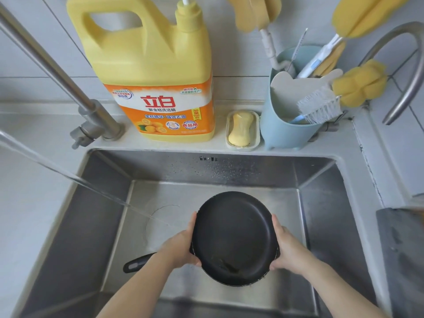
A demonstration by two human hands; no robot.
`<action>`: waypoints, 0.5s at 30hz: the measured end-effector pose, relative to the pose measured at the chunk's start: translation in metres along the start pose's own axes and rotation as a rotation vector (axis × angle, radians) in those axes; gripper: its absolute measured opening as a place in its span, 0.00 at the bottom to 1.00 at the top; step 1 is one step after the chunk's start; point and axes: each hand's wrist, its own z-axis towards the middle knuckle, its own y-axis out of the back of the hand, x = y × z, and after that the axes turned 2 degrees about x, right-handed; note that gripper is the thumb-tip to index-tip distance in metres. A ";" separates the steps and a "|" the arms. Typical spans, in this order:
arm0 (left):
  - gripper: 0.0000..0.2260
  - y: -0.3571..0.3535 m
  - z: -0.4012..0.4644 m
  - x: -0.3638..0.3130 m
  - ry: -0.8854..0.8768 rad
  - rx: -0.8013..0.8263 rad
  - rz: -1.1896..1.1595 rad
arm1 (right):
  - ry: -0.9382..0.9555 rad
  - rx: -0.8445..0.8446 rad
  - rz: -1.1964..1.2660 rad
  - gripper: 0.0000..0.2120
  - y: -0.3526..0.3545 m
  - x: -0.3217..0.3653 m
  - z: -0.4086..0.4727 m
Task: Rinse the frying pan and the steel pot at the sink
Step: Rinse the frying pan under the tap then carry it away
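Note:
A black frying pan point(234, 237) is held over the steel sink point(321, 226), its inside facing me, a little dark residue near its lower rim. My left hand point(181, 246) grips the pan's left rim and my right hand point(286, 249) grips its right rim. The pan's black handle point(137, 263) sticks out to the lower left, behind my left wrist. A stream of water point(91, 187) runs slantwise from the left and lands on the sink floor left of the pan, not on it. No steel pot is in view.
On the ledge behind the sink stand a large yellow detergent jug point(151, 72), a soap dish with yellow soap point(242, 129) and a blue holder with brushes and sponges point(293, 106). A steel tap point(64, 74) stands at left, a curved one point(410, 72) at right. A grey board point(403, 260) lies at right.

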 end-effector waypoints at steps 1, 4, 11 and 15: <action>0.63 0.001 -0.003 -0.002 0.005 -0.014 0.012 | 0.002 0.000 0.001 0.68 0.000 0.000 0.000; 0.53 0.010 -0.024 -0.009 0.070 -0.131 0.174 | 0.005 -0.005 -0.002 0.69 -0.001 -0.006 0.004; 0.18 0.101 -0.117 0.036 0.277 -0.709 -0.198 | 0.054 -0.024 -0.003 0.69 -0.003 -0.008 0.010; 0.06 0.184 -0.145 0.007 0.101 -1.135 -0.691 | 0.041 -0.038 -0.011 0.71 -0.004 -0.010 0.013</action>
